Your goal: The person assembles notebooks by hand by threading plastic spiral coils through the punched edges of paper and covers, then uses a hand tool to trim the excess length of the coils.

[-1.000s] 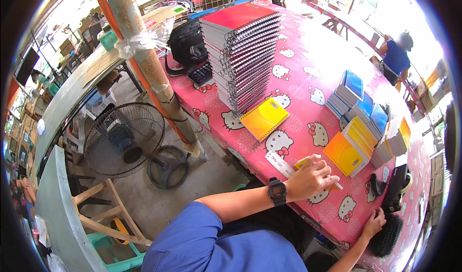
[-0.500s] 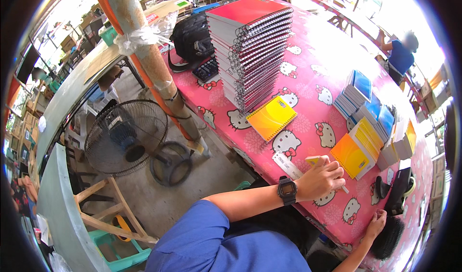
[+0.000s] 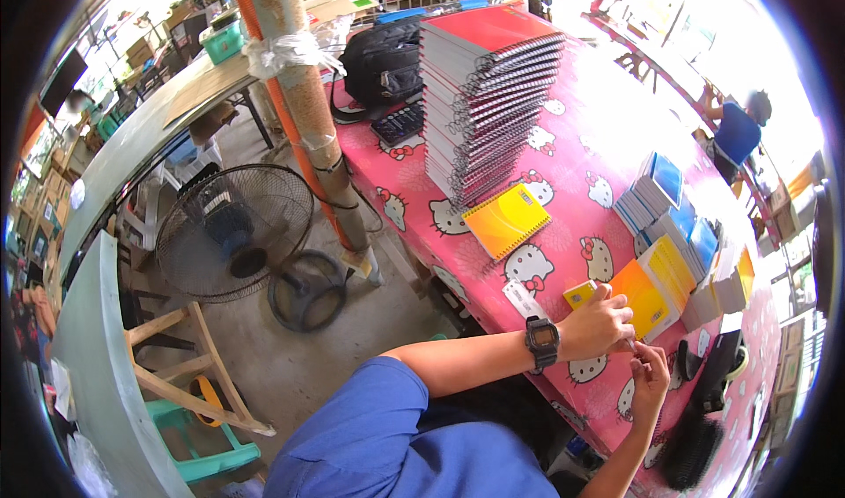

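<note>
My left hand [image 3: 600, 324], with a black watch on its wrist, rests on the pink cat-print tablecloth [image 3: 598, 137] and is closed around a thin white stick-like item, too small to identify. My right hand [image 3: 650, 376] comes up from below and pinches the same item where the fingertips of both hands meet. A small yellow pad [image 3: 578, 293] lies just under my left knuckles, and a white flat strip [image 3: 523, 300] lies to its left. Orange and yellow notebooks [image 3: 650, 294] stand right behind my hands.
A tall stack of spiral notebooks [image 3: 488, 102] with a red cover on top, a yellow spiral notebook [image 3: 506, 221] and blue notebook piles [image 3: 662, 191] fill the table. A black bag [image 3: 383, 62] and calculator [image 3: 398, 124] sit at its far end. A pillar [image 3: 304, 119], floor fan [image 3: 233, 229], wooden stool [image 3: 185, 366] and another person [image 3: 735, 132] are nearby.
My right hand has left the black object at the table's right end and risen to meet my left hand. The view has shifted slightly; my left hand stays by the yellow pad.
</note>
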Available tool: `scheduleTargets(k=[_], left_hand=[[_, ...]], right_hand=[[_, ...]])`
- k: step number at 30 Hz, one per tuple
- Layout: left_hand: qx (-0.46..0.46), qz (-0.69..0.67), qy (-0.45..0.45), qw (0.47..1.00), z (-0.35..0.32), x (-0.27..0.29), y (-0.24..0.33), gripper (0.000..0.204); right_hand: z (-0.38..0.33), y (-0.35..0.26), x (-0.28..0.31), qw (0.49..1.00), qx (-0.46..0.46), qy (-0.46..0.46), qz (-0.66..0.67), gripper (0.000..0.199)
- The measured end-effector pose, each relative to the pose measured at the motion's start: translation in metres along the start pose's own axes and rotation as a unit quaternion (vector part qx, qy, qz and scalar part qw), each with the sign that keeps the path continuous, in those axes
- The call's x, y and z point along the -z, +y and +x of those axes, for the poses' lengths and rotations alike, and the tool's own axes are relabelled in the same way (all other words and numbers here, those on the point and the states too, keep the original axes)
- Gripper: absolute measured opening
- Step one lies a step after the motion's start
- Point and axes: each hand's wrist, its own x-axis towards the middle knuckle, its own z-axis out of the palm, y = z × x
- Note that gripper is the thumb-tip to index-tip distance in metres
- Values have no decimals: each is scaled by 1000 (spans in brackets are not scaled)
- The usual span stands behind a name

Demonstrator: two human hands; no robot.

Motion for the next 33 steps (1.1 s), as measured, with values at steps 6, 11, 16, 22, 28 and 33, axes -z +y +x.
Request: scheduleTargets(k=[6, 11, 16, 22, 28, 33], left_hand=[[-8, 6, -30, 1000, 3, -3, 4, 20], [-13, 14, -34, 999, 4, -8, 5, 23], [-28, 26, -30, 999, 1, -10, 10, 24], [-3, -3, -51, 999, 6, -12, 18, 24], [-3, -54, -94, 994, 11, -13, 21, 31], [7, -8, -89, 996, 17, -7, 27, 32]], right_hand=[[5, 17, -3, 987, 4, 72, 144, 16], [2, 20, 7, 992, 7, 13, 121, 17], [0, 19, 21, 996, -43, -40, 68, 20], [-1, -4, 22, 994, 59, -34, -83, 23], [-1, -5, 30, 998, -42, -32, -29, 46], [6, 11, 26, 997, 30, -40, 52, 31]])
